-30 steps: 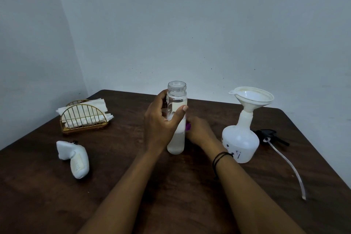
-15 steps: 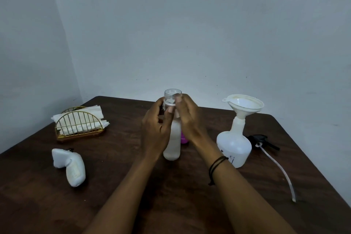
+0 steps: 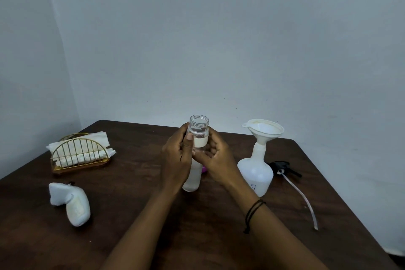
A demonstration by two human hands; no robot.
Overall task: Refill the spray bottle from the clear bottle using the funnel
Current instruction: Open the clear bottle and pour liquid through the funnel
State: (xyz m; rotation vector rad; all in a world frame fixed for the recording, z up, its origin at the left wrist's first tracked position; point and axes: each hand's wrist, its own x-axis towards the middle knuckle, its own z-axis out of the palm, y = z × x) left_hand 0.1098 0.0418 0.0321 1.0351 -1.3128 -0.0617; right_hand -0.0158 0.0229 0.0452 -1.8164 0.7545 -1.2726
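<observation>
Now the right hand (image 3: pixel 215 158) has joined the left hand (image 3: pixel 176 161), both closed around the uncapped clear bottle (image 3: pixel 197 138), likely ready to pour into the funnel (image 3: pixel 263 130) on the spray bottle (image 3: pixel 255 173).

You have two hands in view, your left hand (image 3: pixel 177 160) and right hand (image 3: pixel 217 161). On the one table (image 3: pixel 306 237) you can count one clear bottle (image 3: pixel 198 131), one spray bottle (image 3: pixel 256 173), one funnel (image 3: pixel 264 130), one spray head (image 3: pixel 282 166) with its one tube (image 3: pixel 302 197), one gold wire holder (image 3: pixel 80 155), one white pouch (image 3: pixel 72 203), and what may be one purple cap (image 3: pixel 204 169), mostly hidden.
</observation>
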